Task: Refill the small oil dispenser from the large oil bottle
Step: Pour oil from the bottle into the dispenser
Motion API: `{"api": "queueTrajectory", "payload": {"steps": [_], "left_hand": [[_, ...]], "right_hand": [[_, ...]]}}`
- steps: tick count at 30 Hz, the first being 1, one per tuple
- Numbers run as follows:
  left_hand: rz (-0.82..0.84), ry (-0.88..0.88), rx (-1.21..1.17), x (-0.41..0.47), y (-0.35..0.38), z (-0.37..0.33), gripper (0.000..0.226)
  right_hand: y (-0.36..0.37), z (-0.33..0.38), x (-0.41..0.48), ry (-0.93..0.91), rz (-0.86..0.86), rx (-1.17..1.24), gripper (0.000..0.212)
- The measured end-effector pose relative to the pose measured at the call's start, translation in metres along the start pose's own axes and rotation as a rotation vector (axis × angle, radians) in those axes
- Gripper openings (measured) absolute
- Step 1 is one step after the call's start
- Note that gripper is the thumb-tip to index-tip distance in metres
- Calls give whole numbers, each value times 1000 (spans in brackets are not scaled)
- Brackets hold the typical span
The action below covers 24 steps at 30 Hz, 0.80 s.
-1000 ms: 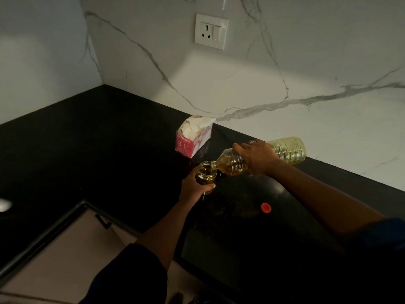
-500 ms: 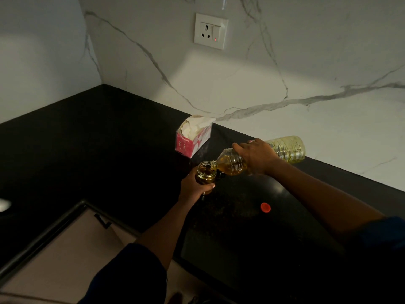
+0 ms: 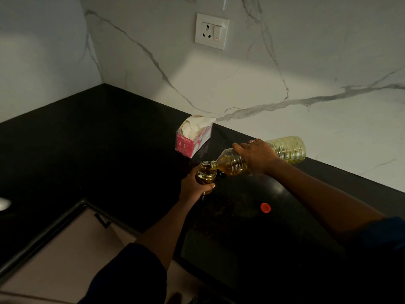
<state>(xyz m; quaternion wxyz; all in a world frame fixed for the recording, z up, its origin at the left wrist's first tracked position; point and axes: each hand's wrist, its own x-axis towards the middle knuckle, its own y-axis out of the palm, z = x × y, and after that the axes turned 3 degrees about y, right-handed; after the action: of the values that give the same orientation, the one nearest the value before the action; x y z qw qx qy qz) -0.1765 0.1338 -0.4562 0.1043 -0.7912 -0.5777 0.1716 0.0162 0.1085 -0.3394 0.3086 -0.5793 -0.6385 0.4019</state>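
mid-pour over a black counter. holds the large oil bottle tipped almost flat in the right hand, fingers wrapped round its shoulder, mouth at the rim of the small oil dispenser. steadies that in the left hand, curled round its body; looks partly filled. leaves topping up, then recapping with the red cap, nearer than the right hand.

One bottle, one dispenser — (one cap)

Bottle mouth over dispenser; tissue box behind; cap right, on counter.
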Motion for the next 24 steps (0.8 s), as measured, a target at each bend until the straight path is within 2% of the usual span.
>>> {"api": "queueTrajectory", "payload": {"steps": [24], "left_hand": [[1,2,26,-1,0,-2,74]], "right_hand": [[-4,0,-1,-6,0,17,93]]}}
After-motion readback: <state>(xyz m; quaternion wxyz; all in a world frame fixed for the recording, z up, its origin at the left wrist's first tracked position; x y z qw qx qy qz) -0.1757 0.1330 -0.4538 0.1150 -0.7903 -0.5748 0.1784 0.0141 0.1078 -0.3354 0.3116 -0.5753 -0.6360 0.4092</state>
